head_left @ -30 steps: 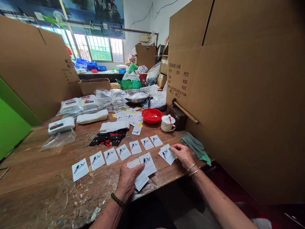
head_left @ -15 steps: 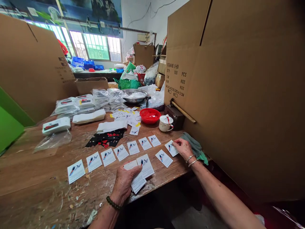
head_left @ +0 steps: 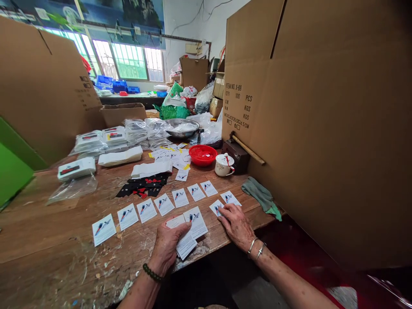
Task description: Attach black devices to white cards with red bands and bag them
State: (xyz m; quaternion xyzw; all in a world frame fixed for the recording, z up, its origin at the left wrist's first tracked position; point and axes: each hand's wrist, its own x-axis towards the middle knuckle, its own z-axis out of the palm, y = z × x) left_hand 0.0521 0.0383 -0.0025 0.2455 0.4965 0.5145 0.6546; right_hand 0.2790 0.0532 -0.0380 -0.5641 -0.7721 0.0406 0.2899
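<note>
Several small white printed cards (head_left: 164,204) lie in a row across the wooden table (head_left: 48,223). My left hand (head_left: 167,244) rests near the front edge, fingers closed round a small stack of cards (head_left: 188,234). My right hand (head_left: 236,225) lies flat with its fingers spread on the table, fingertips on a single card (head_left: 216,207). Another card (head_left: 230,198) sits just beyond that one.
A green cloth (head_left: 262,197) lies at the right, beside a tall cardboard box (head_left: 322,128). Behind the row are black and red pieces (head_left: 144,185), a red basket (head_left: 202,155), a lidded white cup (head_left: 224,165), a metal bowl (head_left: 182,127) and stacks of bagged packs (head_left: 96,141).
My right hand left one card at the far right, then drew back left toward me and now presses on the nearer card. My left hand stayed on its stack.
</note>
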